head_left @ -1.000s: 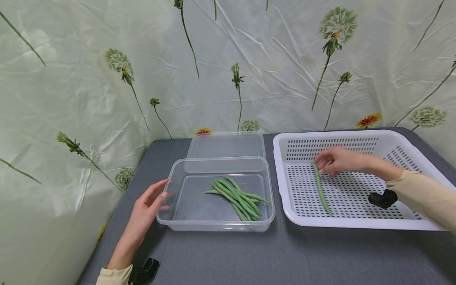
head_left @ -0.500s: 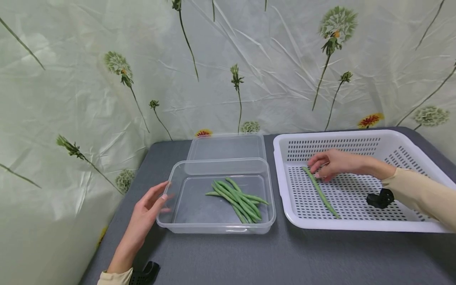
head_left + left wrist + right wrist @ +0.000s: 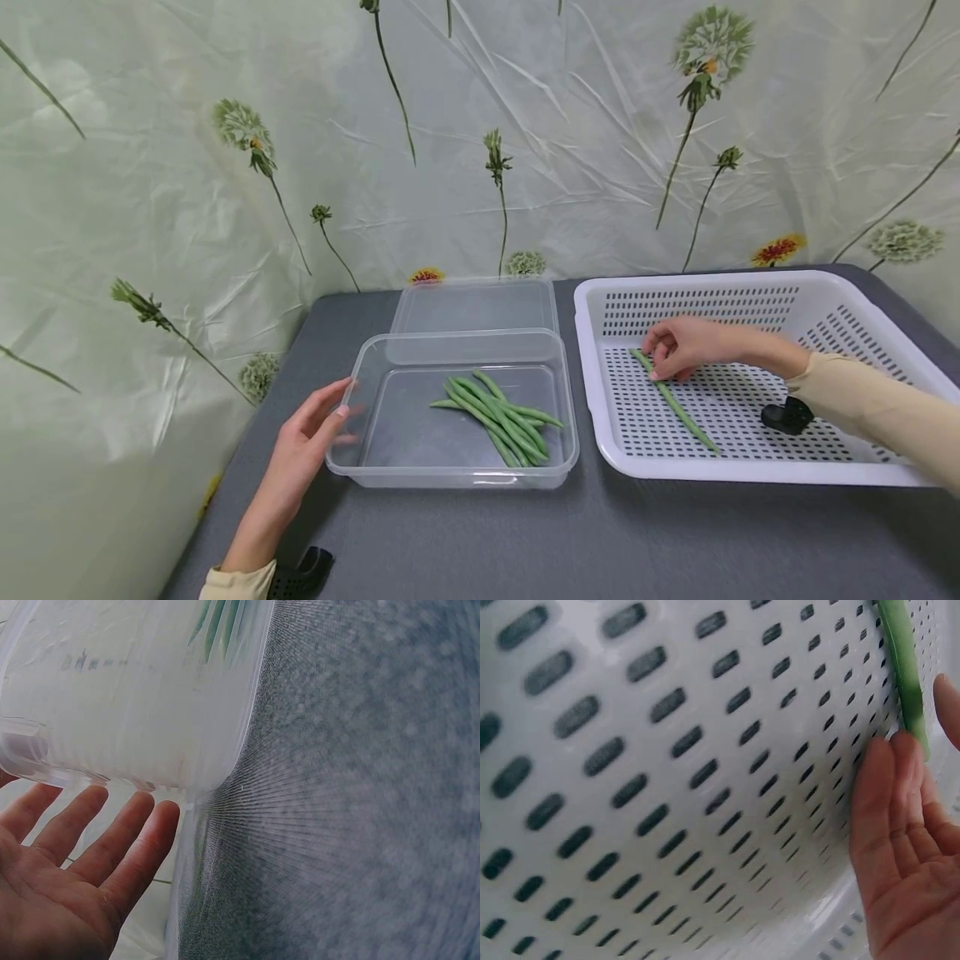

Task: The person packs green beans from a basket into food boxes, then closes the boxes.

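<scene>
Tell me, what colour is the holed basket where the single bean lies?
White, the basket has rows of dark slots; the head view shows it best.

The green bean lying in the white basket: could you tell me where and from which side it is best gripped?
Pinch the green bean near its far end, from above, where the right hand already touches it. It lies flat on the perforated floor of the white basket, so only top and sides are reachable; the walls hinder a low sideways approach.
</scene>
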`<state>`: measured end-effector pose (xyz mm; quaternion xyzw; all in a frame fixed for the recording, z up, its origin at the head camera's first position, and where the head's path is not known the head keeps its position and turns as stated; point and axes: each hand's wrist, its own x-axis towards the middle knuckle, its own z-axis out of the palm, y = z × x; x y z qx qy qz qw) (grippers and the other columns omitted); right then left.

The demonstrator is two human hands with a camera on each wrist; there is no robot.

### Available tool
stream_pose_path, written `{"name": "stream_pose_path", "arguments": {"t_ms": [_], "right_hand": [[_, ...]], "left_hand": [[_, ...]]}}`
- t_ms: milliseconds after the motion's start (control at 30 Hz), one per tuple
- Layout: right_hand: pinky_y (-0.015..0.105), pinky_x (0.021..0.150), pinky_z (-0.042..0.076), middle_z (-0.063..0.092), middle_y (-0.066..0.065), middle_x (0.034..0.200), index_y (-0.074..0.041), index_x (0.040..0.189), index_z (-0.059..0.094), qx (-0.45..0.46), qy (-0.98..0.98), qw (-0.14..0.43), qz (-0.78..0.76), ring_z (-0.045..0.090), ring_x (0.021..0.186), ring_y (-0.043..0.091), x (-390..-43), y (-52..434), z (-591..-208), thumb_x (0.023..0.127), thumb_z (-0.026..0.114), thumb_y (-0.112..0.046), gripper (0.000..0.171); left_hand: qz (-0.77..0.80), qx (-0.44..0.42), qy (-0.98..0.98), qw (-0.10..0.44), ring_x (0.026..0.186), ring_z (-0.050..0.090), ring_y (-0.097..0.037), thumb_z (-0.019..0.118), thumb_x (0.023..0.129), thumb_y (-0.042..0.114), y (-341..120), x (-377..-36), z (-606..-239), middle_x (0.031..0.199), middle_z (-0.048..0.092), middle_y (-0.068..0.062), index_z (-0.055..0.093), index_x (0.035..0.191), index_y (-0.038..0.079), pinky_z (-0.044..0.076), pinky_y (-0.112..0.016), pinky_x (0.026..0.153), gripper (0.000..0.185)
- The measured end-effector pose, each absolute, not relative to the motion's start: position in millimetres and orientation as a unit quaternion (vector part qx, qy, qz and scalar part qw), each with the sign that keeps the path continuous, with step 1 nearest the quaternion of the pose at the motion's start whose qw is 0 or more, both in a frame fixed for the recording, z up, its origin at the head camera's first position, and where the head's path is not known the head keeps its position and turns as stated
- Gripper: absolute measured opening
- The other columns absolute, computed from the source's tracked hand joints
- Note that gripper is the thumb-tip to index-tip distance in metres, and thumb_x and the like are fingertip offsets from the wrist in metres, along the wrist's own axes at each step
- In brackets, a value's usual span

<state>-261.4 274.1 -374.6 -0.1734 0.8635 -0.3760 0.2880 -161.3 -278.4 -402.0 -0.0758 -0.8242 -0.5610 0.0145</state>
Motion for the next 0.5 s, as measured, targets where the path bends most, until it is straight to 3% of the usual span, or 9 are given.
{"name": "stream_pose_path", "arguments": {"t_ms": [233,500], "right_hand": [[0.028,0.055,0.049,0.061,0.007,0.08,0.008,0.122,0.048,-0.237,0.854,0.288,-0.364,0.054,0.063,0.014,-262.8,269.6,-374.8,0.084,0.079,-0.012,0.053],[0.03,0.06,0.051,0.06,0.011,0.089,0.009,0.125,0.05,-0.231,0.843,0.302,-0.38,0.057,0.069,0.017,-260.3,271.5,-370.9,0.084,0.069,0.003,0.045]], "left_hand": [[-0.556,-0.088,-0.826,0.02,0.116,0.059,-0.011,0.051,0.105,0.026,-278.9,-161.2,-400.4,0.146,0.046,-0.013,0.043,0.148,0.013,0.056,-0.032,0.079,0.045],[-0.557,-0.083,-0.826,0.018,0.116,0.059,-0.01,0.052,0.105,0.026,-275.4,-157.7,-398.5,0.147,0.046,-0.012,0.043,0.148,0.013,0.056,-0.031,0.08,0.046]]}}
